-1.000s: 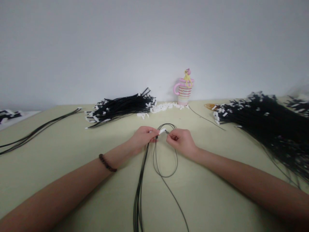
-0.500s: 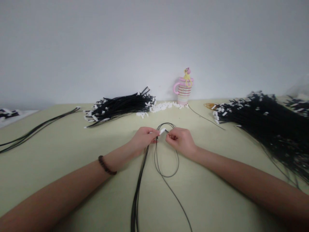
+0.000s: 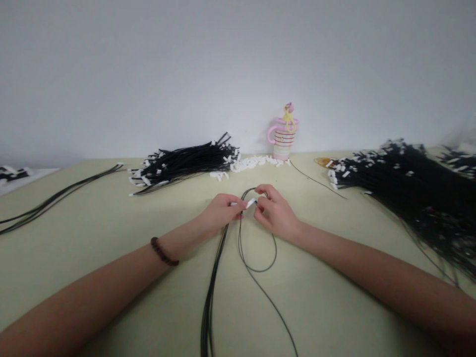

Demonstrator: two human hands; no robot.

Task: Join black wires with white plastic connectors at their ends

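Observation:
My left hand (image 3: 227, 208) pinches a small white sleeve (image 3: 251, 203), whose free end points at my other hand. A bundle of thin black cables (image 3: 212, 292) hangs from beneath the left hand toward the front of the table. My right hand (image 3: 277, 212) is closed on the dark tip of a black cable, right at the sleeve's end; whether the tip is inside cannot be made out. Its index finger is raised off the pinch. Between the hands a looped black cable (image 3: 265, 271) lies on the table, its tail running to the front edge.
Behind lie a pile of white-tipped black cables (image 3: 193, 159) and loose white sleeves (image 3: 256, 162). A striped cup (image 3: 284, 144) with a pink handle stands by the wall. A larger cable heap (image 3: 416, 193) covers the right, and several cables (image 3: 59, 197) lie at left.
My right index finger has lifted from the pinch and extended over the top of the loop. The left hand holds the white sleeve almost unmoved.

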